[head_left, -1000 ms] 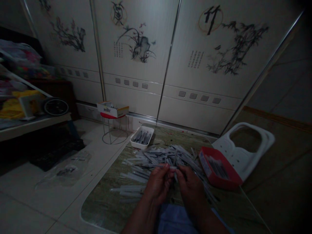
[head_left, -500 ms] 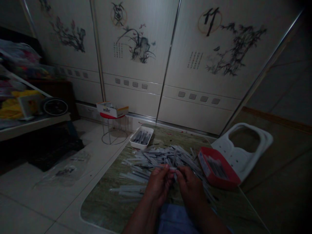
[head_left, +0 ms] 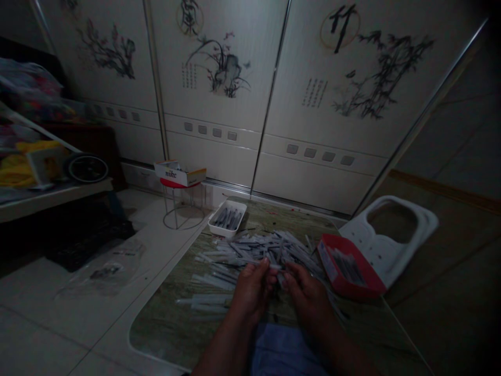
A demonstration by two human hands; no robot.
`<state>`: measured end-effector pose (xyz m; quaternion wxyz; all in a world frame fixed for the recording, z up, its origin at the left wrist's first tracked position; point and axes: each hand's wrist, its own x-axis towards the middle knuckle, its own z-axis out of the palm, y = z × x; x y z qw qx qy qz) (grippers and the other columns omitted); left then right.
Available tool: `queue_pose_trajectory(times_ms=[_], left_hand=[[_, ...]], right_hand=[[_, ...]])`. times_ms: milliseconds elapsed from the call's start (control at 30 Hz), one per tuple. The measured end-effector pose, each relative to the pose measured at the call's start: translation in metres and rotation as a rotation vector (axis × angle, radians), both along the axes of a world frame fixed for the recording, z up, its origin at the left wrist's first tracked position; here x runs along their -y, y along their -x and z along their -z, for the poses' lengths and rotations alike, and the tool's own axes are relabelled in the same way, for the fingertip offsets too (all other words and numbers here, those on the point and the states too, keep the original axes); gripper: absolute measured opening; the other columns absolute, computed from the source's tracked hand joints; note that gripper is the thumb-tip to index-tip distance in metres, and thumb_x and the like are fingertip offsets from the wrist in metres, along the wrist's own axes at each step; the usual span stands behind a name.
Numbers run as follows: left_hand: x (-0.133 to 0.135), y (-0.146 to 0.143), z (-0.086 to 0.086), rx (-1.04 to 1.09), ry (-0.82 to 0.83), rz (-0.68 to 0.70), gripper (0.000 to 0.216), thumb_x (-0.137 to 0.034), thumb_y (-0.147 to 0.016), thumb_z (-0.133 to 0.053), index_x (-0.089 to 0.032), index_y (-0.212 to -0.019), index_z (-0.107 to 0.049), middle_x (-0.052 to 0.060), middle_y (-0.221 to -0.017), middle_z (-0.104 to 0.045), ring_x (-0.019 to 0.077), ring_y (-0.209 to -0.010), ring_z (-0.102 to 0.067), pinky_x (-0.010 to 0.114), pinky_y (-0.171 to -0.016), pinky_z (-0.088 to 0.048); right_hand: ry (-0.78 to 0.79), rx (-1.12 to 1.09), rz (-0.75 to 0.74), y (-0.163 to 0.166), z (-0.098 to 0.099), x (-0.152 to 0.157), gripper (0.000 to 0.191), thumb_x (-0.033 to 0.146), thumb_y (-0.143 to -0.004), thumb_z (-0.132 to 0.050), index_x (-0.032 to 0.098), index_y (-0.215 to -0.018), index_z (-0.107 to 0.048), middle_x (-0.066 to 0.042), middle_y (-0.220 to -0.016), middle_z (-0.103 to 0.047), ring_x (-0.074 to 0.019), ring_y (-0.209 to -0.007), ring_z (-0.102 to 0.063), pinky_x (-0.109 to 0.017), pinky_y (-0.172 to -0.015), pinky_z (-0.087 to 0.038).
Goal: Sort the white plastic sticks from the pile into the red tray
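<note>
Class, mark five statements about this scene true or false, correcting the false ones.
1. The left hand and right hand hold a slim pale piece. True.
2. Slim pieces lie in the white tray and the red tray. True.
3. The red tray lies left of the white tray. False: it lies to the right.
4. An open box rests on a stool. True.
5. The stool has a green seat. False: it is red.

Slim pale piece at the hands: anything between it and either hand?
Nothing visible. The left hand pinches the slim pale piece; the right hand is at its other end, grip unclear. The pile of similar pieces lies mostly beyond both hands.
</note>
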<state>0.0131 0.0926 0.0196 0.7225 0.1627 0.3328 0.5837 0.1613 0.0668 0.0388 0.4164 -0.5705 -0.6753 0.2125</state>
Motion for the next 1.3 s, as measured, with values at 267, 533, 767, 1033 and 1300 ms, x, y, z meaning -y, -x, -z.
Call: queue_pose_trajectory(times_ms=[267, 533, 767, 1033, 1300], left_hand=[[-0.004, -0.004, 0.011, -0.156, -0.062, -0.019, 0.042, -0.051, -0.076, -0.082, -0.017, -0.081, -0.057, 0.001, -0.065, -0.069, 0.0081, -0.05, -0.054, 0.02, -0.048, -0.038], [-0.005, -0.005, 0.012, -0.054, -0.141, 0.019, 0.045, -0.055, -0.075, -0.082, -0.017, -0.085, -0.061, -0.002, -0.062, -0.064, 0.0076, -0.05, -0.052, 0.02, -0.051, -0.037], [-0.004, -0.006, 0.014, -0.116, -0.17, -0.021, 0.045, -0.055, -0.074, -0.084, -0.017, -0.082, -0.062, 0.0, -0.062, -0.066, 0.0083, -0.05, -0.053, 0.02, -0.052, -0.039], [-0.003, -0.006, 0.014, -0.152, -0.195, -0.004, 0.046, -0.057, -0.074, -0.082, -0.017, -0.084, -0.061, -0.001, -0.06, -0.064, 0.0098, -0.05, -0.053, 0.021, -0.051, -0.039], [-0.001, -0.01, 0.013, -0.195, -0.202, -0.021, 0.046, -0.054, -0.071, -0.085, -0.017, -0.087, -0.063, 0.0, -0.066, -0.068, 0.0104, -0.052, -0.056, 0.022, -0.054, -0.041]], right_hand=[[0.07, -0.085, -0.079, 0.005, -0.008, 0.01, 0.03, 0.044, -0.1, -0.049, 0.021, -0.103, -0.069, -0.004, -0.087, -0.073, -0.022, -0.079, -0.07, -0.031, -0.069, -0.052], [0.082, -0.119, -0.098, 0.011, -0.002, 0.013, 0.032, 0.046, -0.098, -0.05, 0.021, -0.091, -0.07, -0.002, -0.076, -0.07, -0.0192, -0.068, -0.064, -0.028, -0.062, -0.046], [-0.014, -0.005, -0.026, 0.015, -0.001, 0.013, 0.033, 0.046, -0.096, -0.051, 0.022, -0.09, -0.071, -0.004, -0.082, -0.072, -0.0212, -0.076, -0.065, -0.031, -0.068, -0.047], [0.189, -0.304, 0.013, 0.022, 0.003, 0.011, 0.042, 0.059, -0.094, -0.052, 0.021, -0.084, -0.067, -0.002, -0.07, -0.067, -0.0181, -0.058, -0.059, -0.027, -0.051, -0.044], [0.24, -0.337, 0.056, 0.016, -0.001, 0.008, 0.037, 0.055, -0.088, -0.061, 0.022, -0.073, -0.063, 0.002, -0.06, -0.061, -0.0155, -0.052, -0.055, -0.025, -0.048, -0.04]])
